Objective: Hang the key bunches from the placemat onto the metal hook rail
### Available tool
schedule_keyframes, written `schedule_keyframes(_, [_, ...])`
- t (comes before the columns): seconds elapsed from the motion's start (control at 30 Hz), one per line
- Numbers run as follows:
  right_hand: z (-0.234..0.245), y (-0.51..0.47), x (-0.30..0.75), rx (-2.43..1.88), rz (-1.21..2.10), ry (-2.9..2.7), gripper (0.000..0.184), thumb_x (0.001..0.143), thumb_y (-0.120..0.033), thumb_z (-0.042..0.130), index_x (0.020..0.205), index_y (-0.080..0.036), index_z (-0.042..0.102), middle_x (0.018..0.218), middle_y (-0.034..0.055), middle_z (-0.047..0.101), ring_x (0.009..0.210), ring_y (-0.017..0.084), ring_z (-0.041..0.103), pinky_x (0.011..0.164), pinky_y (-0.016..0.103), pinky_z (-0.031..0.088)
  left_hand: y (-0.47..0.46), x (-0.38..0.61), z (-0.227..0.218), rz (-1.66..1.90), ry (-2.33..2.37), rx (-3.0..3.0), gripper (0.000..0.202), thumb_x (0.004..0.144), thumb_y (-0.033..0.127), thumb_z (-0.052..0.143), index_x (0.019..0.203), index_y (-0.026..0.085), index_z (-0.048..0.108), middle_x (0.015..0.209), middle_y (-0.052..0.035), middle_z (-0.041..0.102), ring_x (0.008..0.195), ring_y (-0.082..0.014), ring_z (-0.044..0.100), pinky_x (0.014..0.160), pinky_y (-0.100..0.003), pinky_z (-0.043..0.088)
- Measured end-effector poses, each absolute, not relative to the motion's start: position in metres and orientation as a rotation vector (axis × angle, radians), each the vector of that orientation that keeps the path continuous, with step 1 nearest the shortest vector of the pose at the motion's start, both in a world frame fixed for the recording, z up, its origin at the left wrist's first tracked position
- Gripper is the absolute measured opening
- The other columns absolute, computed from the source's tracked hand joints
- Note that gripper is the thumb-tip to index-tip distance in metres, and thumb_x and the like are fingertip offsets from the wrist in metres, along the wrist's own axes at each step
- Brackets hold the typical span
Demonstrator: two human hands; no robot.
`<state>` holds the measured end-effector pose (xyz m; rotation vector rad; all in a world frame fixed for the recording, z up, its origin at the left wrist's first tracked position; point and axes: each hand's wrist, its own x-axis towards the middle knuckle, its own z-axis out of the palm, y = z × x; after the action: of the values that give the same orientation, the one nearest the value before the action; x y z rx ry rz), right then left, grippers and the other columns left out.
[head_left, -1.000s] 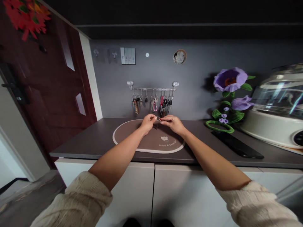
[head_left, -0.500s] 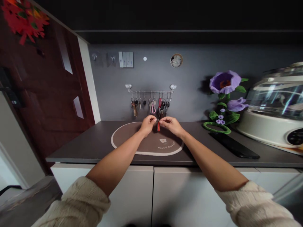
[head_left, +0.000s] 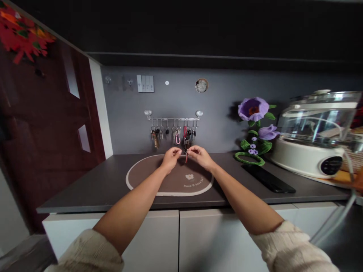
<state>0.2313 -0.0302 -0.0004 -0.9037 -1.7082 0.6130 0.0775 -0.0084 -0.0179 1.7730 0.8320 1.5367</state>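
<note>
My right hand (head_left: 199, 157) pinches a small metal key ring (head_left: 186, 151) at its fingertips, and a narrow red fob (head_left: 186, 158) hangs from the ring. My left hand (head_left: 171, 159) is just left of the ring, with fingers curled together and nothing visible in them. Both hands hover above the far edge of an oval brown placemat (head_left: 147, 178) with a cream border. Directly behind them, a metal wall rail (head_left: 172, 119) carries several bunches of keys (head_left: 170, 134).
The dark countertop (head_left: 85, 198) sits on white cabinets (head_left: 150, 234). A black phone (head_left: 268, 178) lies to the right, near an artificial purple flower (head_left: 252, 109) and a white appliance with a glass lid (head_left: 312, 139). A dark red door (head_left: 51, 132) stands at the left.
The hands have parted slightly, leaving the ring and red fob at my right fingertips. The whole scene sits lower and further left in view as my head has turned.
</note>
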Motion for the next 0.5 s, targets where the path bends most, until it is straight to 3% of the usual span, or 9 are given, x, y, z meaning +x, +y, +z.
schedule_keyframes(0.27, [0.006, -0.020, 0.245, -0.937, 0.484, -1.567, 0.021, 0.067, -0.037, 0.053, 0.069, -0.016, 0.050, 0.068, -0.0008, 0.052, 0.066, 0.009, 0.047, 0.069, 0.025, 0.039, -0.006, 0.078, -0.025, 1.473, 0.870, 1.804, 0.017, 0.067, 0.030, 0.053, 0.071, 0.014, 0.057, 0.067, -0.0016, 0.056, 0.063, -0.0112, 0.048, 0.064, -0.024, 0.037])
schedule_keyframes(0.5, [0.034, -0.012, 0.256, -0.915, 0.742, -1.344, 0.019, 0.068, -0.034, 0.052, 0.071, -0.018, 0.044, 0.061, -0.0014, 0.050, 0.063, 0.010, 0.052, 0.058, 0.023, 0.043, -0.005, 0.080, -0.029, 1.425, 0.912, 1.776, 0.014, 0.066, 0.028, 0.052, 0.068, 0.015, 0.056, 0.058, 0.0008, 0.053, 0.058, -0.0107, 0.047, 0.059, -0.023, 0.037])
